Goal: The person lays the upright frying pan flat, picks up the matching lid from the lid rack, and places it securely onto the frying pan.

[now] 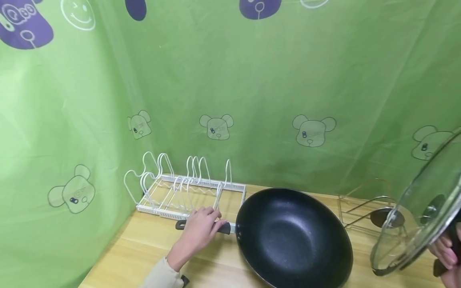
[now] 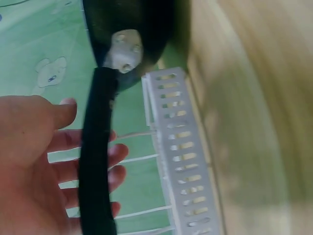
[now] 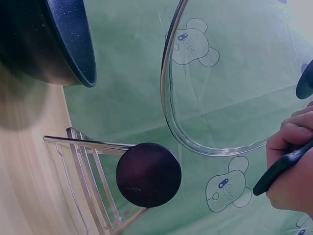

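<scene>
A black wok [image 1: 288, 236] stands on the table with its handle [image 2: 98, 152] pointing left. My left hand [image 1: 203, 226] is at that handle. In the left wrist view, the left fingers [image 2: 117, 154] pass behind the handle, loosely bent, and the thumb stands apart from it. At the right edge my right hand [image 1: 446, 248] grips the black knob of a clear glass lid [image 1: 407, 224] with a metal rim. The lid is held up, tilted on edge, to the right of the wok. Part of the right hand is cut off by the frame.
Behind the left hand lies a white wire rack [image 1: 167, 216] with upright loops. A metal wire stand [image 3: 98, 181] with a dark round disc [image 3: 149, 175] stands right of the wok, partly seen through the lid. A green patterned curtain [image 1: 266, 96] hangs behind the wooden table [image 1: 122, 256].
</scene>
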A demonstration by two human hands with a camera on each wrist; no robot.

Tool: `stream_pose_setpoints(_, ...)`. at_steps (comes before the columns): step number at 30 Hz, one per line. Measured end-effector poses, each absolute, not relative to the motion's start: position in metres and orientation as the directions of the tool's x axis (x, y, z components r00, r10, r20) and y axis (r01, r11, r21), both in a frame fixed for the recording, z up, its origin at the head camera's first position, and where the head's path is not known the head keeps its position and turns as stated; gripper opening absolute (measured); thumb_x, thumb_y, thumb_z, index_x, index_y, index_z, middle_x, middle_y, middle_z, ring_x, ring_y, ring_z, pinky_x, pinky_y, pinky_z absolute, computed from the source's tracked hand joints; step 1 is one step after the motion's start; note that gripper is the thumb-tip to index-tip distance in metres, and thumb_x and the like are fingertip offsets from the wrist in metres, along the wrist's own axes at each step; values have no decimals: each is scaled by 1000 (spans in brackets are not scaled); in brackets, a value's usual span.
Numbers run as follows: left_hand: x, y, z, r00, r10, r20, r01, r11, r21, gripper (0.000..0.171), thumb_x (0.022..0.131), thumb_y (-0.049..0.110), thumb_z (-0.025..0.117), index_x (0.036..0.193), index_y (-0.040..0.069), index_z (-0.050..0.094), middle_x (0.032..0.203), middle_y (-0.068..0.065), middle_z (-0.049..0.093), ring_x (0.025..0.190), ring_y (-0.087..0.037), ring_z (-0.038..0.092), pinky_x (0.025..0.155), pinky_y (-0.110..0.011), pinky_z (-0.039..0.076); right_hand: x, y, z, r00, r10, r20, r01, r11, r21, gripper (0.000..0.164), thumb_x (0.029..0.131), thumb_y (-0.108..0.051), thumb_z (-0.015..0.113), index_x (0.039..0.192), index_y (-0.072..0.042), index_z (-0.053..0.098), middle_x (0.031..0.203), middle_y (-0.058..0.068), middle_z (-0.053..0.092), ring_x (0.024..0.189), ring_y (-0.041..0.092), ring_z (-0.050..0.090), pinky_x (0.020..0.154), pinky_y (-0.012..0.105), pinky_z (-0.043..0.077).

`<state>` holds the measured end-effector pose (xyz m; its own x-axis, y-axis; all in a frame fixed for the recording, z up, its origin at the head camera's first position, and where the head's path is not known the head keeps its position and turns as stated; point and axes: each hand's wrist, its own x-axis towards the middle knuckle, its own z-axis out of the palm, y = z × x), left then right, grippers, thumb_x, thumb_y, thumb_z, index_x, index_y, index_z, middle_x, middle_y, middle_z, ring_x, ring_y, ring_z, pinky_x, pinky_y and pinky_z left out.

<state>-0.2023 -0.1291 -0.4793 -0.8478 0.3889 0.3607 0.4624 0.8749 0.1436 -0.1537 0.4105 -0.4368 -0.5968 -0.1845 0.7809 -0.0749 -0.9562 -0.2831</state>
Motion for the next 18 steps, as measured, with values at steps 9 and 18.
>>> stream_pose_setpoints(9, -203, -137, -492, -830, 468, 303, 509, 858, 66, 43, 100, 58, 52, 115, 21, 65, 105, -1, 64, 102, -26, 61, 91, -48, 47, -151, 408, -434, -567, -186, 802, -20, -971, -239, 38, 109, -2, 19, 74, 11, 23, 52, 7, 16, 41, 6, 13, 33, 12, 11)
stream_pose_setpoints(18, -201, -141, -497, -814, 503, 291, 523, 852, -10, 44, 97, 60, 55, 115, 21, 64, 105, -1, 61, 97, -22, 57, 91, -48, 46, -147, 410, -437, -595, -149, 790, -189, -929, -318, 42, 108, -5, 6, 73, 10, 25, 50, 9, 20, 36, 12, 18, 38, 20, 13)
